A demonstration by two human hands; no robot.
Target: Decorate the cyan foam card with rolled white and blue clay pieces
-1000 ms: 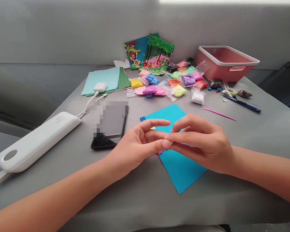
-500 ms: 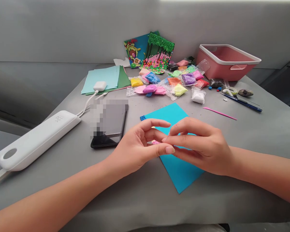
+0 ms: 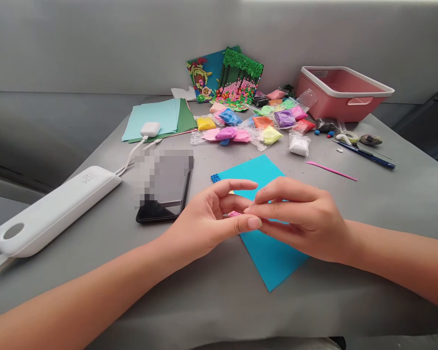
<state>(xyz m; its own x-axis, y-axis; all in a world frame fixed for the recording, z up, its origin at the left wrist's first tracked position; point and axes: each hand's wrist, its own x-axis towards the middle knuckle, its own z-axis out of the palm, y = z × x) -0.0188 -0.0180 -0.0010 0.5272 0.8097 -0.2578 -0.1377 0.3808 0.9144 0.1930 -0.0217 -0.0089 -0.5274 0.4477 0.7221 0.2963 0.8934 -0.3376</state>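
Over a bright blue sheet [image 3: 273, 262], my two hands meet at the fingertips. My left hand [image 3: 219, 218] is curled, its index finger stretched out and its thumb near the right fingertips. The fingers of my right hand [image 3: 306, 218] are pinched together against the left fingers; whatever they hold is too small or too hidden to make out. Between the left thumb and fingers a bit of pink textured clay [image 3: 234, 214] shows on the sheet. A patch of dark blue clay dots [image 3: 215, 178] sits at the sheet's left corner.
Bagged coloured clay [image 3: 241, 135] lies behind the sheet, with two decorated clay pictures [image 3: 241, 78] beyond. A pink basket [image 3: 346, 92], a pink modelling tool [image 3: 331, 171] and a dark blue cutter [image 3: 368, 154] are on the right. A phone [image 3: 164, 194] and a white power bank [image 3: 58, 211] lie left.
Both hands stay almost in place, fingertips still together. The whole view has shifted very slightly.
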